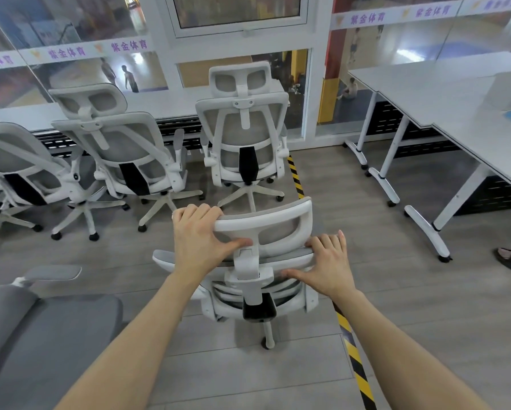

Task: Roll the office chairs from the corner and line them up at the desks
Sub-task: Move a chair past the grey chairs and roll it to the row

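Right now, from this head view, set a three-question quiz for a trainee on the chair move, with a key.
1. True or false: the left hand grips the headrest of the near chair.
2. What does the right hand touch? A) a desk B) the top edge of the near chair's backrest C) a castor
3. Fill in: the striped floor tape is yellow and ____.

Key: 1 true; 2 B; 3 black.
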The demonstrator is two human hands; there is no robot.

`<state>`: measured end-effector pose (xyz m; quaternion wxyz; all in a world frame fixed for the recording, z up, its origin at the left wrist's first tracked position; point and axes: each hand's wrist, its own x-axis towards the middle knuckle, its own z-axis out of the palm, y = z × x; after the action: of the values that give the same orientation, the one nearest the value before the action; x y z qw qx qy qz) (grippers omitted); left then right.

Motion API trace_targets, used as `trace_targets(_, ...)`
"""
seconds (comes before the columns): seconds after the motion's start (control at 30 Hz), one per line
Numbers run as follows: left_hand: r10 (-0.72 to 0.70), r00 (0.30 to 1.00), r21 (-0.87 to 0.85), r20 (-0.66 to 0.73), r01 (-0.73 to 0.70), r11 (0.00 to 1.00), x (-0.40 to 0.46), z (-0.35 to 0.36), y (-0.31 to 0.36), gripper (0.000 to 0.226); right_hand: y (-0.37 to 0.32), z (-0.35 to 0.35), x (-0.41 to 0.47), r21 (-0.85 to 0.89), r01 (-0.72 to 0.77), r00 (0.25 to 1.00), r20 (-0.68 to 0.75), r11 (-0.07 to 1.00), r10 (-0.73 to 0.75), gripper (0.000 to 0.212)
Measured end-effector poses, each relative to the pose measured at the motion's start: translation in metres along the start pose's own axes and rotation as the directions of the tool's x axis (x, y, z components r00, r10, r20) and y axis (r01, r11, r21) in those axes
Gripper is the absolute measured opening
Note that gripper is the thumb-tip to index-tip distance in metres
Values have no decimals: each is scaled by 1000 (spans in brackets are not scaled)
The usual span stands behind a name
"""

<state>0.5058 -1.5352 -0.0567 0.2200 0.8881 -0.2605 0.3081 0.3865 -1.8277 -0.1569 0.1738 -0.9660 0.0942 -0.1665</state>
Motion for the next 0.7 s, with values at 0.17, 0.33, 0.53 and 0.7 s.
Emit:
trace_targets(0.17, 10, 1000, 0, -5, -10, 1000, 1, -1, -6, 85, -7, 3, -1, -19, -13, 1000, 1, 1000, 13, 99)
trace_targets(0.33, 9, 1000, -6, 11, -9, 1000, 0, -1, -7, 85, -7, 4, -6, -32, -18, 1000, -9, 999, 18, 98)
trace_targets(0.53, 20, 1000, -2, -3, -20, 1000, 0, 0, -3, 85, -4, 1, -6, -25, -18, 1000, -18, 1000, 17, 96)
trace_targets(0.7, 16, 1000, -1, 1, -16, 1000, 0, 2, 0, 84, 0, 0, -7, -9, -12, 1000, -16, 1000, 12, 95)
